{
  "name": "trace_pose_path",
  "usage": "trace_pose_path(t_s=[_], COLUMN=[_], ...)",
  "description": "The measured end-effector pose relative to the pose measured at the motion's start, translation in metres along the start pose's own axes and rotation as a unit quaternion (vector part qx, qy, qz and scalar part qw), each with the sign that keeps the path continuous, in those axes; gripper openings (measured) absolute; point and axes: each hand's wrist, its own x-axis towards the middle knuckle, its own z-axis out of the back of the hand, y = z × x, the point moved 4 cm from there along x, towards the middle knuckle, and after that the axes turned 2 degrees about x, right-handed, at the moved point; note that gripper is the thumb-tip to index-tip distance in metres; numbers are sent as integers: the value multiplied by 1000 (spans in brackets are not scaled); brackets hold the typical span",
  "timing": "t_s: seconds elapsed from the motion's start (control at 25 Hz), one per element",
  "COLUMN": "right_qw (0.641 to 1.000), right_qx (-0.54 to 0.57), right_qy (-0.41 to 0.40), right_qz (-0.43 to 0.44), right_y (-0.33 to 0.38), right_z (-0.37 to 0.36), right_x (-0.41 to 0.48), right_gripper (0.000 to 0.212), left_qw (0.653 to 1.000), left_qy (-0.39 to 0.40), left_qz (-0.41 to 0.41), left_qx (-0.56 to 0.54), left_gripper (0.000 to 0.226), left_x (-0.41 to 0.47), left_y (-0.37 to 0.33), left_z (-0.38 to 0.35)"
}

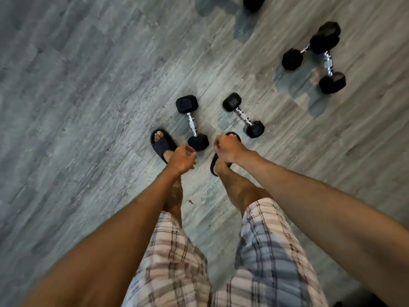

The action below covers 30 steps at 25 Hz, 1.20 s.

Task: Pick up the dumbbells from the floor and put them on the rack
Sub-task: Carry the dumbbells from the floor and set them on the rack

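Observation:
Two black hex dumbbells with chrome handles lie on the grey wood floor just ahead of my feet: one [192,122] on the left, one [243,115] on the right. My left hand [182,157] hangs above the near end of the left dumbbell, fingers loosely curled, holding nothing. My right hand [228,148] hangs over my right foot, fingers curled, also holding nothing. Neither hand touches a dumbbell. No rack is in view.
Two more black dumbbells [327,60] lie crossed at the upper right, and part of another [254,2] shows at the top edge. My feet in dark slides [161,144] stand beside the near dumbbells. Bare floor spreads to the left.

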Motion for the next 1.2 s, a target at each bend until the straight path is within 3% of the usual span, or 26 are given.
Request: trace_pose_path(t_s=[0.12, 0.36, 0.52, 0.64, 0.72, 0.88, 1.04, 1.2], right_qw=[996, 986, 982, 970, 958, 948, 948, 942], right_qx=[60, 140, 165, 224, 274, 313, 314, 328], right_qy=[-47, -43, -54, -71, -56, -23, 19, 0], right_qz=[-49, -73, -71, -56, -57, -60, -52, -77], right_y=[-13, -65, -91, -99, -97, -91, -88, -80], right_z=[-36, -111, -148, -169, -185, -205, -211, -212], right_x=[58, 188, 270, 320, 345, 377, 396, 390], right_gripper=[20, 21, 25, 54, 61, 46, 21, 18], left_qw=[999, 999, 992, 974, 961, 925, 893, 900], left_qy=[16, 26, -15, -23, -19, 4, 85, 67], left_qz=[0, 46, 71, 97, 103, 102, 109, 145], left_qx=[39, 13, -98, -201, -255, -365, -429, -406], left_gripper=[12, 23, 6, 30, 25, 28, 9, 13], left_x=[65, 203, 299, 362, 389, 421, 436, 435], left_y=[16, 50, 67, 75, 77, 77, 70, 68], left_z=[2, -3, -12, -26, -36, -51, -62, -61])
